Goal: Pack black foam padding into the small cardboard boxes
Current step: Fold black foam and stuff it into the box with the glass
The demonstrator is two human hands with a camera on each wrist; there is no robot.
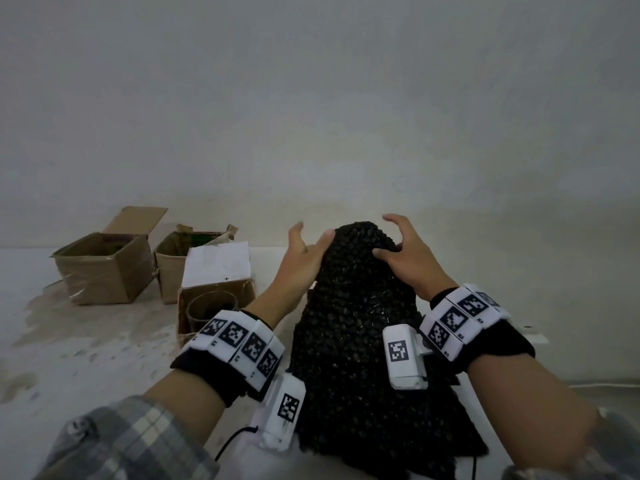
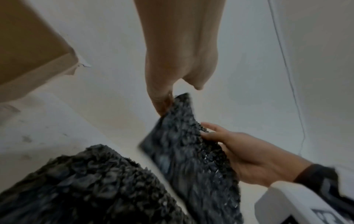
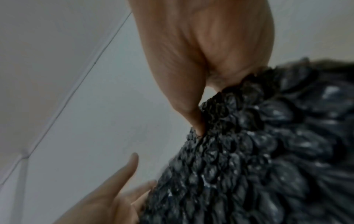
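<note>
The lower end of the black foam padding (image 1: 356,341) runs off the bottom edge of the head view at six o'clock, so its full length cannot be told. The fingers (image 1: 396,220) of the right hand (image 1: 405,258) reach over its top, and their hold behind it is hidden. At nine o'clock, the insides of two open cardboard boxes (image 1: 104,268) are too dim to read. A nearer box (image 1: 214,299) is partly covered by the left wrist band (image 1: 239,344). Both wrist views are smeared with blur, and the padding's texture there is indistinct.
</note>
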